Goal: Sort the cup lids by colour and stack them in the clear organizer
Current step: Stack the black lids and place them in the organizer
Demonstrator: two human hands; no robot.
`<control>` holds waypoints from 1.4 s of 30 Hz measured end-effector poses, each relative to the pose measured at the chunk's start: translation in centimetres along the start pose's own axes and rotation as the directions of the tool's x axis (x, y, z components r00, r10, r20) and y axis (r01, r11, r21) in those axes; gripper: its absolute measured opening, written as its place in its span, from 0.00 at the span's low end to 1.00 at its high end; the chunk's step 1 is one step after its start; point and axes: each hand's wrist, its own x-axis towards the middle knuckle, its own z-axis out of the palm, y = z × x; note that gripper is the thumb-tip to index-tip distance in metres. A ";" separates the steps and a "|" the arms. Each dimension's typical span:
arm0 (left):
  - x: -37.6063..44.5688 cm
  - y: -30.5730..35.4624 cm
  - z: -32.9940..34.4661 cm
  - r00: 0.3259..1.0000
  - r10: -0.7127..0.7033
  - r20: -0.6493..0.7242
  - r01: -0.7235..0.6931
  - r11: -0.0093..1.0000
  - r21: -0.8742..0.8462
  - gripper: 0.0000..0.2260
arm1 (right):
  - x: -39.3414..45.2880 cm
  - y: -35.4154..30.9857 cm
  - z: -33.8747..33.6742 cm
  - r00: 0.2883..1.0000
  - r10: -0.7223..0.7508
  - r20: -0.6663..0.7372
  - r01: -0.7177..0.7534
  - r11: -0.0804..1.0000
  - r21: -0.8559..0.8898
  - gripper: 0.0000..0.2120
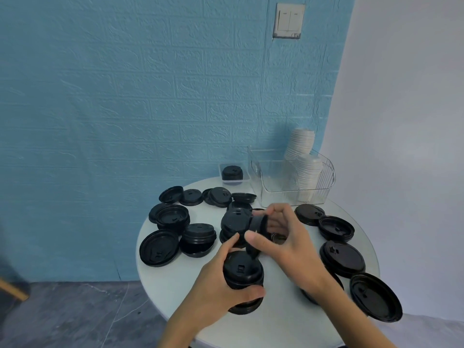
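Several black cup lids lie scattered on a round white table [175, 285]. My left hand [216, 290] grips a stack of black lids [243, 272] near the table's front. My right hand [283, 237] pinches a single black lid [258, 226], tilted on edge, just above that stack. Another pile of black lids [234, 223] sits right behind my hands. The clear organizer [276, 194] stands at the back right, with two leaning stacks of white lids [307, 172] in its right side. Its left side looks bare.
A small clear tray [232, 181] with a few black lids stands at the back, left of the organizer. Loose black lids ring the table, one [375, 297] overhanging the front right edge. A blue brick-pattern wall is behind; floor lies to the left.
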 end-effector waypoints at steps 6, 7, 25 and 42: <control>-0.2 0.0 -0.1 1.000 -0.004 0.020 0.005 0.998 -0.055 0.55 | -1.8 2.3 1.6 0.999 0.003 0.045 -0.013 0.976 0.218 0.28; -0.2 -0.1 -0.1 1.000 -0.002 0.024 0.004 0.998 -0.067 0.55 | -2.0 2.6 1.7 0.998 -0.001 0.067 -0.013 0.978 0.207 0.28; -0.4 -0.3 -0.5 0.998 0.048 -0.030 -0.046 0.998 0.044 0.41 | -3.2 2.8 1.6 0.975 0.067 0.211 -0.069 0.998 -0.001 0.14; -0.3 -0.3 -0.1 0.996 0.084 -0.030 -0.081 0.993 0.086 0.31 | -4.1 1.5 -0.3 0.940 0.051 0.337 0.064 0.945 -0.322 0.23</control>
